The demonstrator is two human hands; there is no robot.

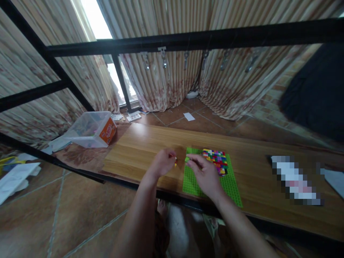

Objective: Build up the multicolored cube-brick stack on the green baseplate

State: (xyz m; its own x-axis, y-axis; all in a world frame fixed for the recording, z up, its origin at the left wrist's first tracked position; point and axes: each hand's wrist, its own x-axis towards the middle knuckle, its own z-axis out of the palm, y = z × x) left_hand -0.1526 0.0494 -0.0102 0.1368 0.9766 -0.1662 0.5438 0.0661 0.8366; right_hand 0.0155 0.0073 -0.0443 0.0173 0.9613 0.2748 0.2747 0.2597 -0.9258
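Note:
My left hand is closed over the wooden table, fingers curled. A few small toy bricks, white, yellow and red, show at its fingertips and seem to be held there. My right hand pinches a small bright green brick between thumb and fingers, over the left edge of a green baseplate. On the baseplate, partly behind my right hand, stands a dense block of many-coloured bricks. Part of the baseplate is covered by my right hand and forearm.
A clear plastic bin with an orange label stands left of the wooden table. A blurred-out flat object lies on the right. Black metal bars cross ahead, before curtains. Papers lie on the tiled floor.

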